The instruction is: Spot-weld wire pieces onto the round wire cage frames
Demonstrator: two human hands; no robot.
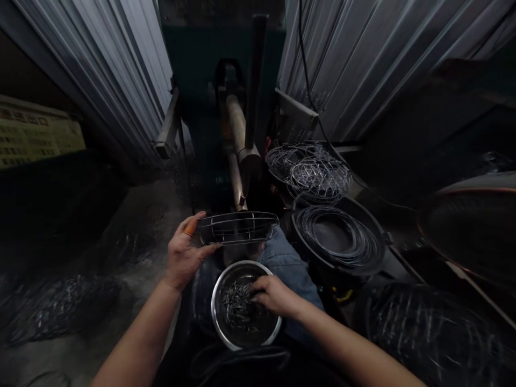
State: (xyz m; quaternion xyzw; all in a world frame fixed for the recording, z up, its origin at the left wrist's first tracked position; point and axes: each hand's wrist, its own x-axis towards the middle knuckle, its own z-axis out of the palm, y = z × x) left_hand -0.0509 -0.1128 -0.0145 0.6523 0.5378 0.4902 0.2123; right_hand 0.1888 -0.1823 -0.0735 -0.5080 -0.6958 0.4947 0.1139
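Note:
My left hand (184, 249) grips the left end of a wire frame (242, 228), a long rounded shape of thin metal rods held level above my lap. Something orange wraps one of that hand's fingers. Below the frame, a shiny metal bowl (217, 317) rests on my lap with many small metal wire pieces (237, 303) inside. My right hand (271, 294) reaches into the bowl from the right, its fingers curled down among the pieces. Whether a piece is pinched there is hidden.
Ahead stands a dark green machine (201, 107) with metal cylinder arms (242, 129) pointing toward me. To the right are a pile of wire rings (314, 169) and a tray of coiled wire rings (342, 236). A yellow crate (40, 134) is at the left.

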